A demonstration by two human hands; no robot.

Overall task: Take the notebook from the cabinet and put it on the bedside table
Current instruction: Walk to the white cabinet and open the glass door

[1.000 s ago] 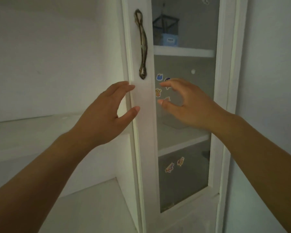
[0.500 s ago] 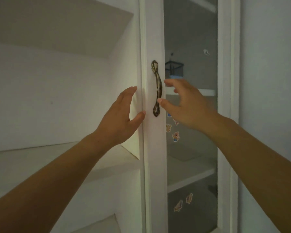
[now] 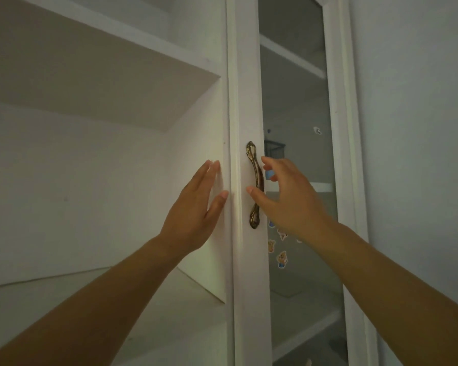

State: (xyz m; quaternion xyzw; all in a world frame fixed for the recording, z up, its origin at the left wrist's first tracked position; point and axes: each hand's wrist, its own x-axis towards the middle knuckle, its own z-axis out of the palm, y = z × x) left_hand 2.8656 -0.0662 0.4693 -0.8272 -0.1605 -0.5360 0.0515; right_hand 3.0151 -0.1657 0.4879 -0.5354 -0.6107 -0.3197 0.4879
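A white cabinet fills the view, with a glass-paned door on the right carrying a brass handle. My right hand is open, its thumb touching the handle and its fingers curled just beside it, not closed round it. My left hand is open and flat against the frame's left side, beside the open shelf bay. I see no notebook; a small blue thing shows behind the glass past my right fingers. The bedside table is out of view.
Bare white shelves lie on the left. Behind the glass are more shelves, a dark wire-framed object and several cartoon stickers. A plain wall runs along the right.
The view has tilted upward. My right hand has risen from in front of the glass to the brass handle, and my left hand has flattened against the frame.
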